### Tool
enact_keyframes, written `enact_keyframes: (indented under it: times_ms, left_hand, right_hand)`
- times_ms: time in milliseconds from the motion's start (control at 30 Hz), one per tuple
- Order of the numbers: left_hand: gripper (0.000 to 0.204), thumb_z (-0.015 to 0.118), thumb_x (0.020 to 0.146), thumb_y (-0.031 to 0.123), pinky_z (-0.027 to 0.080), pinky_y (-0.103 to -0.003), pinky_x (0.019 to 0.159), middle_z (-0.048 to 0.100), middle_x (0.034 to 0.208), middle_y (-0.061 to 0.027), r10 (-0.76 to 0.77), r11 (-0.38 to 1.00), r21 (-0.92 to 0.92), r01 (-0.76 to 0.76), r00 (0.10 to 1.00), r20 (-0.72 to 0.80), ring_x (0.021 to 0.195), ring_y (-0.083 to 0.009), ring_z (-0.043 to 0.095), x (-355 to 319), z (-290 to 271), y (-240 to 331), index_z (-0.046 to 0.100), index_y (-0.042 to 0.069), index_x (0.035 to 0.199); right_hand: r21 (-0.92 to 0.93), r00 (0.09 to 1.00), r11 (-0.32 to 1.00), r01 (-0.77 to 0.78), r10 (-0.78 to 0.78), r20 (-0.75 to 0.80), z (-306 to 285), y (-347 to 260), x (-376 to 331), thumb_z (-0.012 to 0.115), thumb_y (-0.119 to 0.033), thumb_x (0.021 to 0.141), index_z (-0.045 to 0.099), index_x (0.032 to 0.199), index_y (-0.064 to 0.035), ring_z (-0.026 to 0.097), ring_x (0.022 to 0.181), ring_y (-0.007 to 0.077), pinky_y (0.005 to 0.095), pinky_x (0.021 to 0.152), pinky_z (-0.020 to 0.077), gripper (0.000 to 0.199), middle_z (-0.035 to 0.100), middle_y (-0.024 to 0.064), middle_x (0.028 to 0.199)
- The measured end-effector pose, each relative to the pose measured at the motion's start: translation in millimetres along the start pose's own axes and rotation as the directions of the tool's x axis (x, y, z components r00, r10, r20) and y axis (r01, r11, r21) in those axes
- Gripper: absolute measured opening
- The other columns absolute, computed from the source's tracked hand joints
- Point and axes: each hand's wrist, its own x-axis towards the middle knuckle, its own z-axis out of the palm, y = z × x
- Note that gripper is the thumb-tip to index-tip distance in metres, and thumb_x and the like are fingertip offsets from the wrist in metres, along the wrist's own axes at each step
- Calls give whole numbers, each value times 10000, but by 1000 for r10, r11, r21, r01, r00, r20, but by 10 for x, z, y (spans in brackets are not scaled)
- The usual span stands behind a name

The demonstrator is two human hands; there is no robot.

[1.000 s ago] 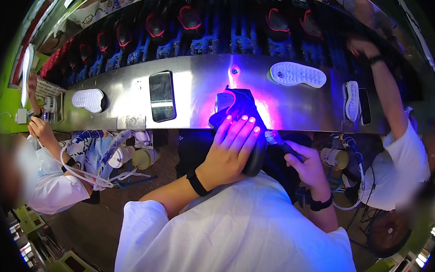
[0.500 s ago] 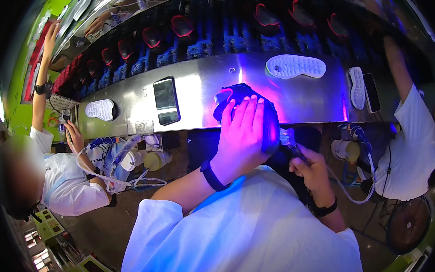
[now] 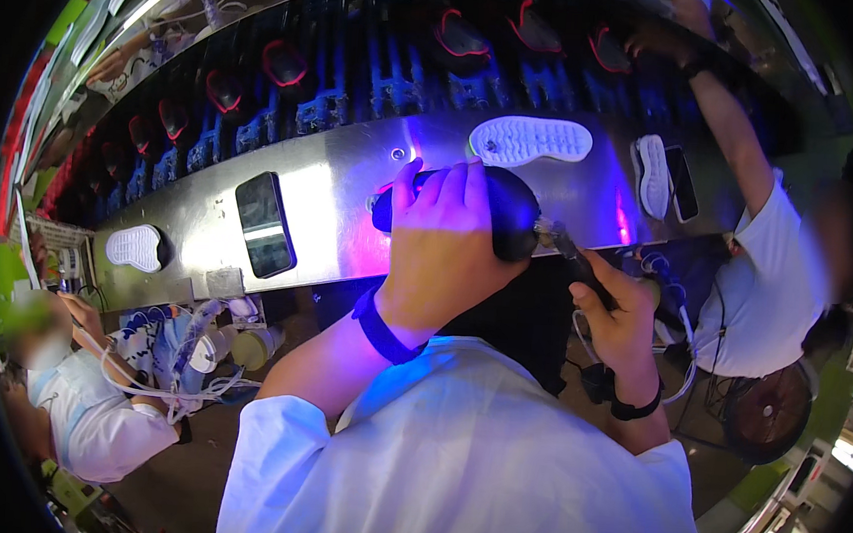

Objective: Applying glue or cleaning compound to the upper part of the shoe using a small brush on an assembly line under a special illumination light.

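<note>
A dark shoe upper [image 3: 514, 213] lies on its side at the near edge of the metal bench. My left hand [image 3: 447, 243] is laid over it and grips it, fingertips over the far side and the thumb side hidden. The rounded black heel end sticks out to the right of that hand. In my right hand [image 3: 623, 323] is a dark-handled brush [image 3: 567, 244], its bristles touching or very close to the heel end. Just beyond the shoe upper rests a white ridged shoe sole [image 3: 532, 141]. Purple-blue light falls on the left hand and the bench.
Behind the metal bench [image 3: 338, 193] runs a dark rack with several red-edged shoe uppers [image 3: 462, 34]. A phone [image 3: 265, 225] and a white sole [image 3: 135, 248] lie left; another sole [image 3: 653, 176] and phone [image 3: 683, 185] lie right. People work on both sides, near hoses and pots [image 3: 256, 346].
The view has shifted, so the bench things sit further left. The shoe upper shows more of its black heel, and the brush has followed that end. Less purple light covers my left hand.
</note>
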Motion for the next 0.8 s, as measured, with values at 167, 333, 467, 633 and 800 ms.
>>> enact_keyframes:
  times_ms: [167,333,467,633,800]
  left_hand:
    - [865,868,581,439,386,-526,1054,695,1037,-182,-69,996,-65,68,997,-27,992,-324,676,166,-43,-248,587,-59,1232]
    - [819,757,727,271,485,-479,898,654,1015,-167,28,993,107,-38,996,90,987,-319,637,164,-118,-558,448,-76,1402]
    - [816,693,758,156,542,-433,719,628,976,-163,63,996,56,-76,976,211,894,-323,653,26,-248,-868,367,13,1492]
    - [1043,861,649,357,560,-451,759,651,973,-175,72,993,-107,-47,967,245,862,-384,664,-130,-284,-927,348,34,1498]
    - [1015,911,612,363,560,-419,877,672,1144,-194,47,946,-316,73,933,357,978,-378,695,-210,-370,-626,419,32,1435]
  right_hand:
    - [-142,987,978,154,-148,55,8,-99,397,738,-54,858,661,1250,-34,663,809,170,282,777,511,400,715,127,960]
    - [-71,980,978,195,-196,-12,271,180,626,724,-46,877,645,1266,-10,654,816,144,272,768,513,399,715,85,957]
    - [399,986,903,-161,129,105,449,287,643,691,-79,930,614,1320,6,609,738,85,229,632,479,406,674,32,899]
    - [257,963,948,-185,123,240,320,144,701,712,-121,925,612,1328,-2,588,722,75,229,633,475,431,685,33,899]
    - [231,975,970,69,-114,190,16,-258,806,713,-91,909,635,1286,9,609,760,96,240,689,490,398,684,24,888]
